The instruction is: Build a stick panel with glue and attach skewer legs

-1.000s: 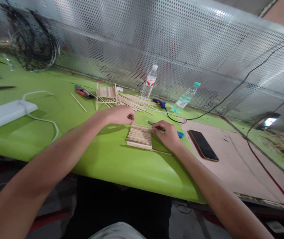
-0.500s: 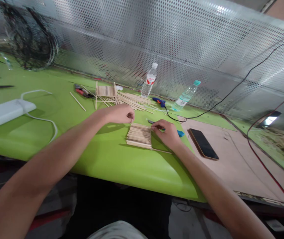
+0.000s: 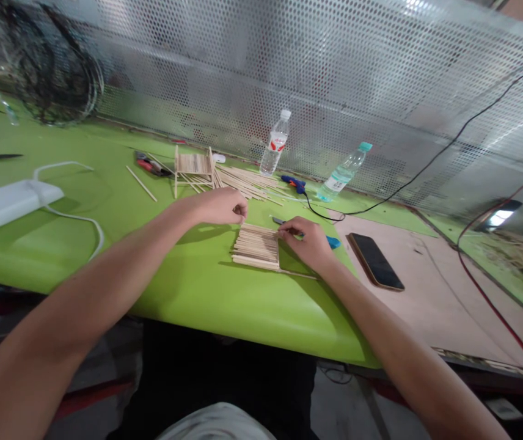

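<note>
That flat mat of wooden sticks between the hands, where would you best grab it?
Probably by its near edge, coming from the person's side: the stick mat lies flat on the green table, and that edge is free, while the left hand and right hand crowd its far corners.

Not much is different. The person's head has tipped a tiny bit, so the two bottles and the phone now sit a little higher in the view. The left hand and right hand have slid up with them.
</note>
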Tool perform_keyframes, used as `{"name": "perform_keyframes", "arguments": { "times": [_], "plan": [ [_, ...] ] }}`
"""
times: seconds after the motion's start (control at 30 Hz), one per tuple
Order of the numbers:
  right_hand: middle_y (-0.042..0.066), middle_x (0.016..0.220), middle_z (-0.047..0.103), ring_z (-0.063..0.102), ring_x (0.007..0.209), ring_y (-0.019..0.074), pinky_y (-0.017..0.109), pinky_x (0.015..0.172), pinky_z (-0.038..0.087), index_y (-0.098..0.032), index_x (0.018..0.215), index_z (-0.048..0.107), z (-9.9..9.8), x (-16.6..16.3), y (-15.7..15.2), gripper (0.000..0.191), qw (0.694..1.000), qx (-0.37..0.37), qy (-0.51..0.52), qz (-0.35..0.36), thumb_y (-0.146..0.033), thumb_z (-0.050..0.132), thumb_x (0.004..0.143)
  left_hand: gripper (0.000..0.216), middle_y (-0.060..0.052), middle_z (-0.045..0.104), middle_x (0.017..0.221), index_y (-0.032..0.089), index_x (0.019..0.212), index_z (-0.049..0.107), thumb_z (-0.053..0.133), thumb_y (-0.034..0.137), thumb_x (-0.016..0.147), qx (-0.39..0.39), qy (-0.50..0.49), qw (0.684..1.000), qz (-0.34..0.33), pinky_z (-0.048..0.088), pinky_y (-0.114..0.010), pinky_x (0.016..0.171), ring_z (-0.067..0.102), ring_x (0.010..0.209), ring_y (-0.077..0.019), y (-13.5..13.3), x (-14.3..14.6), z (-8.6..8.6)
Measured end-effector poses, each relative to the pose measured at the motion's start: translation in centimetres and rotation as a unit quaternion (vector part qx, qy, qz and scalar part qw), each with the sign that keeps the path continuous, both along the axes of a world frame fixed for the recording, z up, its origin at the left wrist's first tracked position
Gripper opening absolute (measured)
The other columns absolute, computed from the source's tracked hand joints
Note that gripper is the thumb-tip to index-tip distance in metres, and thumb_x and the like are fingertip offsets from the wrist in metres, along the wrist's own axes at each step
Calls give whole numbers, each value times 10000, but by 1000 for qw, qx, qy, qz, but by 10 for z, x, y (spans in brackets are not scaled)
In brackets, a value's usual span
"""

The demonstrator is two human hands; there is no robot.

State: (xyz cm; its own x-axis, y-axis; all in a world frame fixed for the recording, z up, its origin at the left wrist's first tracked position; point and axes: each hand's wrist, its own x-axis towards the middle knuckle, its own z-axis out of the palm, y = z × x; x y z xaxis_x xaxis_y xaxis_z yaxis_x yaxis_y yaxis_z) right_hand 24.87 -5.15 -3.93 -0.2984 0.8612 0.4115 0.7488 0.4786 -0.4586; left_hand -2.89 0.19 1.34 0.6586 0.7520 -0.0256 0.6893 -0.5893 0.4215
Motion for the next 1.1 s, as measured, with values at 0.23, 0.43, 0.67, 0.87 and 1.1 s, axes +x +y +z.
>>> {"name": "perform_keyframes", "arguments": {
  "times": [0.23,0.43,0.67,0.87,1.1],
  "plan": [
    [51,883,748,672,790,206,334,713,515,-218,865,760,1,0,0,133,1000,0,0,1,-233,628,876,210,-39,775,1000,215,961,770,625,303,838,-5,3,1000,4,501,-291,766,689,835,-171,2,0,-3],
    [53,892,746,676,799,203,325,718,517,-211,869,761,1,-1,0,134,1000,-4,4,4,-217,627,874,215,-40,775,1006,228,959,777,629,319,833,-10,-1,1000,8,510,-313,800,694,851,-186,2,-1,-3],
    [49,893,750,676,797,198,321,732,523,-205,869,756,0,-1,1,115,1000,-5,5,4,-209,641,878,264,-44,776,1052,229,1019,776,611,336,842,-4,19,1000,7,513,-311,812,702,893,-193,1,-1,-1],
    [47,893,749,672,800,203,326,723,513,-210,868,753,0,-2,2,112,1000,-8,2,1,-219,642,887,252,-44,779,1044,213,1002,771,602,304,837,9,18,1000,0,509,-289,761,699,871,-181,0,0,0],
    [51,883,744,663,790,208,330,712,503,-205,870,749,0,-3,1,109,1000,-9,2,1,-218,642,889,265,-48,778,1047,217,1015,772,594,320,849,6,21,1000,4,509,-299,771,701,869,-183,0,0,-2]
  ]
}}
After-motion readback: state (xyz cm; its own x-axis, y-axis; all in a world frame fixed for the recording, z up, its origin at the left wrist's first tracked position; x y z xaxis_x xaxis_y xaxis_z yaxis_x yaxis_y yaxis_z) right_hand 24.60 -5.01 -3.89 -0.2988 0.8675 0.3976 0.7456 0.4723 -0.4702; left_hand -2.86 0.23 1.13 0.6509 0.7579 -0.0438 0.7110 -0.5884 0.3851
